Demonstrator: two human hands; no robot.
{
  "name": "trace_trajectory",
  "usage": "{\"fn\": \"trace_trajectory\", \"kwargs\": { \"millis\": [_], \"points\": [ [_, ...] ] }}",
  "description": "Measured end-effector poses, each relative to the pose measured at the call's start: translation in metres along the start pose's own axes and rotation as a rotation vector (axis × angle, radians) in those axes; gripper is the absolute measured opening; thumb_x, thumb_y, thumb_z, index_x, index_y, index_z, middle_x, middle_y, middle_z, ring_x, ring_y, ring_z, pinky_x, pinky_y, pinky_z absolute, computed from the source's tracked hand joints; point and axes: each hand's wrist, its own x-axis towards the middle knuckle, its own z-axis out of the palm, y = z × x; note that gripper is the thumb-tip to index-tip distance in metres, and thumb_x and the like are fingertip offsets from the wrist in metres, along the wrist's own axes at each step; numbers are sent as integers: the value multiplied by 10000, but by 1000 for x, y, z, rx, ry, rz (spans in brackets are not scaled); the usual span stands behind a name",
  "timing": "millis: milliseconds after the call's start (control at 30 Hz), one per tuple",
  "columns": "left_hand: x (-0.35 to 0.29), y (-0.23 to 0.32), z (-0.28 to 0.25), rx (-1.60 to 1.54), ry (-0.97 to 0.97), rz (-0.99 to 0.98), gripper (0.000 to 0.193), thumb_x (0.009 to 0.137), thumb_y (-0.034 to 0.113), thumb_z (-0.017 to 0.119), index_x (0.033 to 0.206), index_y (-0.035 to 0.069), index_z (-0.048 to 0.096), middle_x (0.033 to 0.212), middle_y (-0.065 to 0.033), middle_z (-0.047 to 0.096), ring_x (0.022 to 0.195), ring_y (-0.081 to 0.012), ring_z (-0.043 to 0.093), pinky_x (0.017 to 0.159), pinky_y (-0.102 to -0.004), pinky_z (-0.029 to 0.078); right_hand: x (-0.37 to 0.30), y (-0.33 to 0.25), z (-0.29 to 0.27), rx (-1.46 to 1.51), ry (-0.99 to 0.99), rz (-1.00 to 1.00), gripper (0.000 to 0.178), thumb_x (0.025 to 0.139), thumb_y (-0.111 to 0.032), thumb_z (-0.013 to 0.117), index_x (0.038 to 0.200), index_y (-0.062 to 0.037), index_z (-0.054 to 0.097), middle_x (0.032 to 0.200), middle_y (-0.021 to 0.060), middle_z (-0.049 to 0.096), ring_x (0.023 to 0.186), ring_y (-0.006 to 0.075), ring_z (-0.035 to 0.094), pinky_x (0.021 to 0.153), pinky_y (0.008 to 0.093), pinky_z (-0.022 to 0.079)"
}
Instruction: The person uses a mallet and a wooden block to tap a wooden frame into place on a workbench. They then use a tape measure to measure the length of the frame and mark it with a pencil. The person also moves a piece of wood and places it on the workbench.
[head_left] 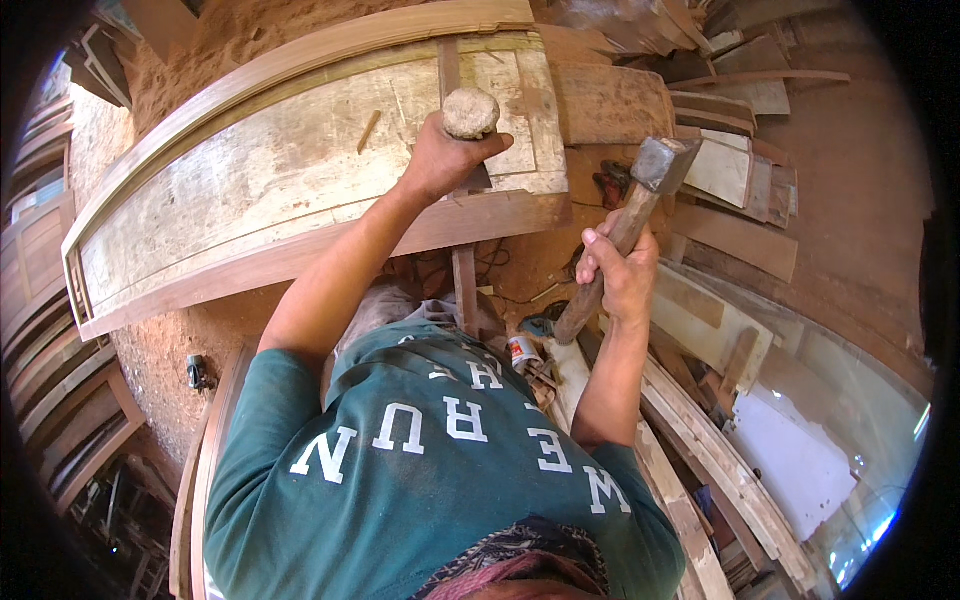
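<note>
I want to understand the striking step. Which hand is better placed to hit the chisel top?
Probably the right hand: it grips the hammer, raised beside the chisel's round handle. The left hand is wrapped around that handle, steadying it on the wooden frame.

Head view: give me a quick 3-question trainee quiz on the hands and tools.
1. True or false: the right hand grips the hammer by its wooden handle, with the metal head raised.
2. What does the left hand hold? A) a saw B) a chisel with a round, worn handle end C) a paint can
3. Fill in: the left hand's tool is set against the curved wooden ____ lying on the sawdust floor.

Key: 1 true; 2 B; 3 frame
</note>
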Motion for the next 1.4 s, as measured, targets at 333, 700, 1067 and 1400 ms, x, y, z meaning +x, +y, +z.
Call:
{"fn": "trace_trajectory", "kwargs": {
  "millis": [333,700,1067,1400],
  "points": [
    [-17,-4,13,-21,-10,-23,276,819,221,845,909,44,655,857,-44,673,797,-164,617,763,-340,513,-1,-4,-4,-55,-2,-18,192,902,-23,712,945,-55,528,687,27,556,484,115,539,462,295,470],
    [-24,-8,16,-21,-55,-29,276,836,236,838,931,47,661,866,-35,675,802,-153,611,755,-334,512,-13,-62,17,-232,5,-408,192,953,-61,675,1074,-12,534,791,69,595,629,133,592,561,287,531],
    [-30,-48,31,-63,-86,146,280,863,82,787,1123,29,698,960,-14,726,893,-125,666,754,-298,550,6,-72,53,-1401,-315,-358,239,906,-132,648,1093,-27,542,860,226,700,856,439,690,732,551,542],
    [-26,-35,24,-180,164,-10,201,856,170,825,890,36,679,803,-22,685,738,-140,617,714,-314,509,-20,-96,38,-844,75,-406,254,864,-109,739,1053,6,617,897,244,701,847,429,703,739,444,547]
  ]
}}
